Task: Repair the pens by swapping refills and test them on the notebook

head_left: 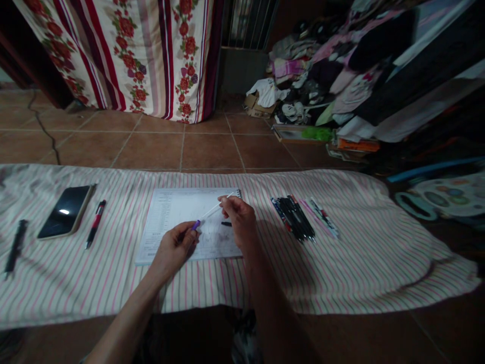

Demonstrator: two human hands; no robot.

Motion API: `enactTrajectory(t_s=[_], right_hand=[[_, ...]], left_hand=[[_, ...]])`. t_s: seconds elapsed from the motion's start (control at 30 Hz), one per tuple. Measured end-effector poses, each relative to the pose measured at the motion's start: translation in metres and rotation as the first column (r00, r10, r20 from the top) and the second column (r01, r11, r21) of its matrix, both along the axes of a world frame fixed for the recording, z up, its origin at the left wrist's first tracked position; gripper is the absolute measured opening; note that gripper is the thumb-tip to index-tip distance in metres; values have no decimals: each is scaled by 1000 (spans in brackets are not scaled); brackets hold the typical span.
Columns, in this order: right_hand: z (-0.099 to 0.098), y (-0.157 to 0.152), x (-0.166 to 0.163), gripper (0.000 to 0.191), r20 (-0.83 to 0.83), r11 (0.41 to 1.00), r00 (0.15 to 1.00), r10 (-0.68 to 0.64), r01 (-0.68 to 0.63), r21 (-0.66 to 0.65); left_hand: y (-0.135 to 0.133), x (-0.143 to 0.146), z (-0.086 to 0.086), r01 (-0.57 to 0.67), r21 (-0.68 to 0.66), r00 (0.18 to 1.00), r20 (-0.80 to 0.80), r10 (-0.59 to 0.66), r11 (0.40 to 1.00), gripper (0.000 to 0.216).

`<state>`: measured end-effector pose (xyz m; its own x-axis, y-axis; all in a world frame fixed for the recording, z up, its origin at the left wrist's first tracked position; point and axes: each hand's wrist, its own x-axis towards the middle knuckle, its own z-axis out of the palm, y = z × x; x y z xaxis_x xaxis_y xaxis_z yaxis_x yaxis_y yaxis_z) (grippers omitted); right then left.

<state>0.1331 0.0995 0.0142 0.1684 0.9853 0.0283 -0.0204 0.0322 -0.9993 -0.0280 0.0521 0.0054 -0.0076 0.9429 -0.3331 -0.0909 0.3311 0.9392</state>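
A slim pen [209,213] with a whitish shaft and a purple end slants above an open spiral notebook [151,222]. My left hand [178,242] is closed on its purple end, thumb and fingers pinched together. At the upper end of the shaft, my right hand [239,215] pinches with thumb and fingertips. Whether the shaft and purple part are one piece or separate I cannot tell. A short black piece [226,223] lies on the page just beside my right hand, which partly covers it. Printed or written lines show faintly on the page.
Right of the notebook lie a bundle of dark pens [294,217] and several lighter pens [320,217]. To the left are a red-and-black pen [95,225], a phone [66,211] and a black pen [15,247]. A striped cloth [359,263] covers the surface. Piled clothes [314,76] stand beyond.
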Motion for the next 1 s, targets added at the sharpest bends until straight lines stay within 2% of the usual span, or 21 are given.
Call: enactTrajectory(t_s=[0.2,0.4,0.57,0.73,1.0], right_hand=[[3,-2,-3,30,36,998,997,62,-62,-5],[1,-3,-6,29,126,988,980,151,-153,7],[-2,-6,-12,27,171,973,961,218,-227,32],[0,-9,-16,23,259,964,937,236,-259,59],[-1,-9,-16,25,162,966,953,255,-260,12]], left_hand=[[-1,1,-4,12,15,999,-52,-11,1000,49],[-1,2,-1,41,46,993,-117,-35,998,48],[-1,4,2,42,32,995,-89,-39,999,49],[0,3,-1,38,94,993,-112,-27,995,42],[0,0,-5,53,147,984,-176,-27,988,37]])
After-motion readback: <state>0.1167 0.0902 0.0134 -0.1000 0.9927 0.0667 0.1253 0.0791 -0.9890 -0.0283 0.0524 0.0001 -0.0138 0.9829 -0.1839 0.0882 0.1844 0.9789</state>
